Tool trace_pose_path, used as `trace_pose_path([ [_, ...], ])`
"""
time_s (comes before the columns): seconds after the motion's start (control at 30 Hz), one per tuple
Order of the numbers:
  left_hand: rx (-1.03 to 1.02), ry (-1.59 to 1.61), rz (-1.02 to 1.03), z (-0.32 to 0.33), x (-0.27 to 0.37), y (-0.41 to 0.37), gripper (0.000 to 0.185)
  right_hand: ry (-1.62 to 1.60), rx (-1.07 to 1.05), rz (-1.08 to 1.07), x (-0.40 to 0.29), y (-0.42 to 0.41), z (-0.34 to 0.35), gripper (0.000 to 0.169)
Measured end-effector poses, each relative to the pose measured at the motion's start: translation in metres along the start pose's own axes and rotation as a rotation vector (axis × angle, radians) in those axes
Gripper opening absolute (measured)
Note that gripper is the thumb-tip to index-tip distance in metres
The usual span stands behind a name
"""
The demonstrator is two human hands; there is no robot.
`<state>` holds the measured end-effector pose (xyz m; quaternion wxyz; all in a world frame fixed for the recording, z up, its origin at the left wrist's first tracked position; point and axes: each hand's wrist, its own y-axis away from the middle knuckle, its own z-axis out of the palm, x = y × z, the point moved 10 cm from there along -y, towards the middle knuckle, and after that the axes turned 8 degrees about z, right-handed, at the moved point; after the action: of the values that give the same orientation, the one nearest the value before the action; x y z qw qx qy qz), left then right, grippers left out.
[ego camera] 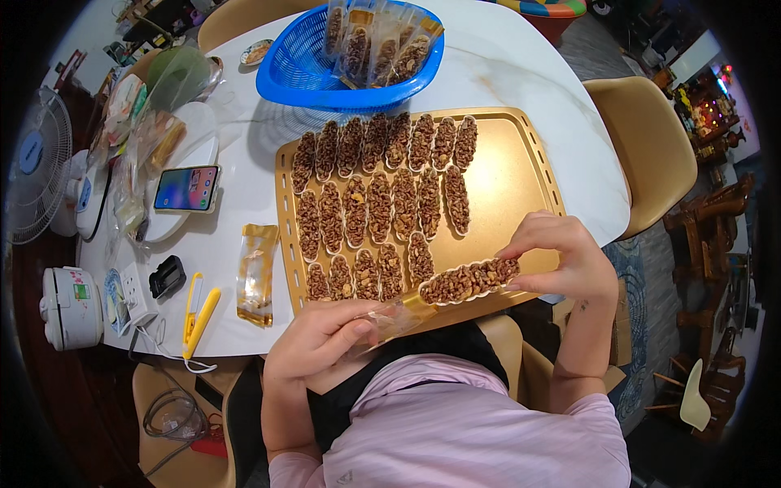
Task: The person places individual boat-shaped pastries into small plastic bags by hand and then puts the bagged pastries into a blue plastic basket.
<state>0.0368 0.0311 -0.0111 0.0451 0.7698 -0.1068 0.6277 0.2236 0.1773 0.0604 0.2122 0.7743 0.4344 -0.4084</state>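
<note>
My right hand (555,253) pinches the right end of a long nut-and-grain bar (470,280) in a white paper cup. The bar's left end is at the mouth of a clear plastic sleeve with a gold band (399,314), which my left hand (332,338) holds. Both hands are over the near edge of a gold baking tray (500,183). Rows of similar bars (379,207) in white cups cover its left and middle part. Left of the tray lie flat gold-and-clear sleeves (257,274). Beyond it, a blue plastic basket (348,100) holds several bagged bars (384,58).
At the left are a smartphone (186,189), a yellow hand-held bag sealer (200,317) with a white cord, a black charger-like holder (166,276), a white power strip (138,293), a rice cooker (73,308), plastic bags (137,158) and a fan (36,155). A beige chair (640,152) stands at the right.
</note>
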Motion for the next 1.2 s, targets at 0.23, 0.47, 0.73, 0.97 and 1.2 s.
trace_pose_path([
  [0.23,0.003,-0.073,-0.040,0.005,0.002,-0.011,0.029,0.099,-0.127,-0.042,-0.016,-0.016,0.013,0.031],
  [0.47,0.064,0.130,-0.075,0.012,-0.013,-0.017,0.031,0.162,-0.182,-0.150,-0.038,-0.035,0.027,0.031],
  [0.73,0.200,0.607,-0.182,0.010,-0.028,-0.016,0.036,-0.249,0.006,0.104,-0.015,-0.050,0.024,0.034],
  [0.97,0.316,0.664,-0.001,-0.003,-0.015,-0.027,0.036,-0.200,-0.032,-0.030,-0.036,-0.069,0.061,0.025],
  [1.2,0.866,-0.145,0.102,-0.085,0.010,0.027,0.040,-0.081,0.363,-0.108,-0.054,-0.134,-0.011,0.022],
])
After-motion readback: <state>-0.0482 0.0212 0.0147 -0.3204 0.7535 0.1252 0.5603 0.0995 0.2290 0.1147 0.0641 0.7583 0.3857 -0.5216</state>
